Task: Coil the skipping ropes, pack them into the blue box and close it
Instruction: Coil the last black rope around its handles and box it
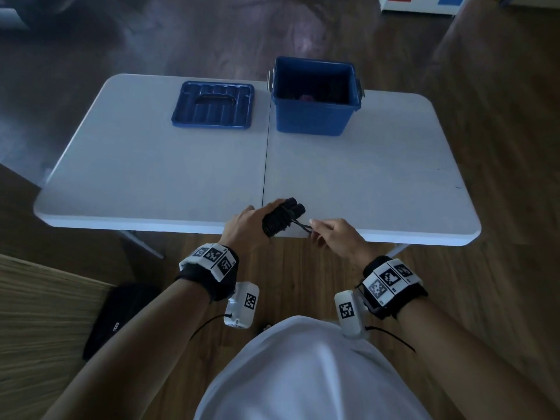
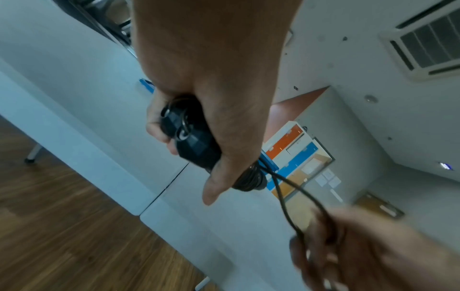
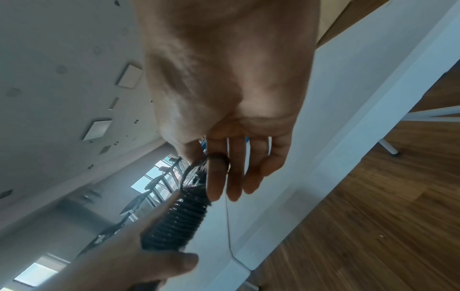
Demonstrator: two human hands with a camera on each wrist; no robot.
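**Coiled black rope held over the near table edge**

The black corded skipping rope, wound tightly round its two cylindrical handles, sits low centre of the head view, gripped by the left hand. The right hand pinches its loose loop; only the right wrist view shows the cord hooked over a finger. Upper centre on the white folding table: one open blue plastic box, one ribbed blue lid beside it.

My arms are bare below a white shirt. Each wrist wears a black strap: the left wrist band and the right wrist band both carry white blocks printed with black square markers. At six o'clock of each hangs a white camera pod with a thin black cable.
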